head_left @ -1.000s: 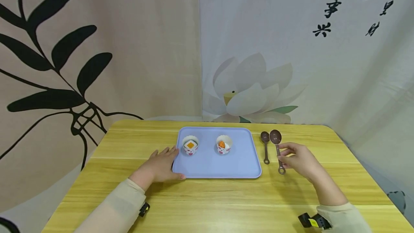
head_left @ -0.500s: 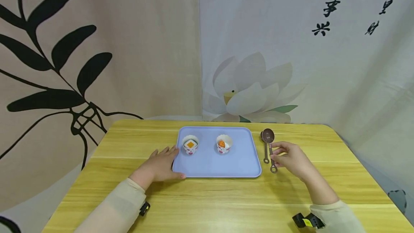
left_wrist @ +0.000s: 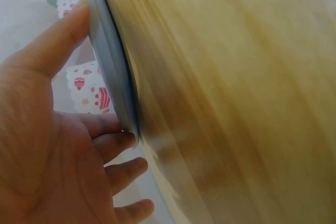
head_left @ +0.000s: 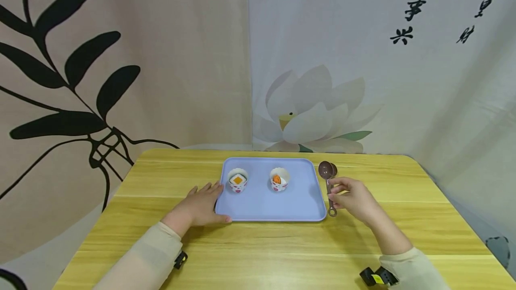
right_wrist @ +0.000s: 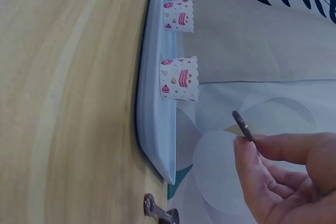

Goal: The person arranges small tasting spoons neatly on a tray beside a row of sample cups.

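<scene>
My right hand (head_left: 354, 198) pinches the handle of a brown measuring spoon (head_left: 324, 169) between thumb and fingers, above the tray's right side edge. Its ringed end (right_wrist: 241, 124) shows in the right wrist view, raised off the table. A smaller brown measuring spoon (right_wrist: 149, 205) lies on the table, mostly hidden behind the held one in the head view. My left hand (head_left: 201, 207) rests against the left front corner of a light blue tray (head_left: 274, 209), fingers along its side and thumb at the front rim. Nothing is curled in that hand.
Two patterned paper cups stand on the tray. The left cup (head_left: 238, 188) holds a white and orange square piece; the right cup (head_left: 279, 187) holds an orange piece. The wooden table (head_left: 258, 254) ends at a printed curtain (head_left: 193, 79) behind.
The right hand has moved left with the measuring spoon, from right of the smaller spoon to over it, beside the tray. The left hand and tray have stayed put.
</scene>
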`<state>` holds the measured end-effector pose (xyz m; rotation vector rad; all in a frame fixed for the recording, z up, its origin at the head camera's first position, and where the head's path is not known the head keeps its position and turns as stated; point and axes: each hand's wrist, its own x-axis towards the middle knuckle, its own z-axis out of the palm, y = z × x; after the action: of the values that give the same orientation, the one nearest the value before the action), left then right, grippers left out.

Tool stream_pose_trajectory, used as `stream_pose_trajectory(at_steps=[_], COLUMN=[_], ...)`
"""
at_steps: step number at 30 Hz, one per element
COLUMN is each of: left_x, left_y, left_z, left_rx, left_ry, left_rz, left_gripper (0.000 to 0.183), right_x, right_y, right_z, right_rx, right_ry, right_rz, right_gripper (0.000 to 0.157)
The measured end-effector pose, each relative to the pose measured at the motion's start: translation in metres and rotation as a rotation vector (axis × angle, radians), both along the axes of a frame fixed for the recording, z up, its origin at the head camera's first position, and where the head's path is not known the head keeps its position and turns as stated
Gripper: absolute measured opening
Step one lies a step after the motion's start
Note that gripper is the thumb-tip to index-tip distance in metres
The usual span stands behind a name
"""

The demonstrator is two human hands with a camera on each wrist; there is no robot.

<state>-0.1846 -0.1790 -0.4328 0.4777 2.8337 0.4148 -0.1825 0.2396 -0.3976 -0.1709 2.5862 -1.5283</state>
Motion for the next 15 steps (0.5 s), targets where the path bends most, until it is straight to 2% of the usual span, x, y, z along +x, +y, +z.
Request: stream_pose_trajectory(at_steps=[15], left_x=[-0.001], left_y=[0.000], left_z=[-0.002], left_rx=[-0.011], left_ry=[0.006], left_rz=[0.001], left_gripper=[0.109], right_x=[-0.002], right_y=[-0.019], right_z=[-0.004], right_rx=[-0.033], right_ry=[0.025], right_rz=[0.019], right_gripper=[0.039])
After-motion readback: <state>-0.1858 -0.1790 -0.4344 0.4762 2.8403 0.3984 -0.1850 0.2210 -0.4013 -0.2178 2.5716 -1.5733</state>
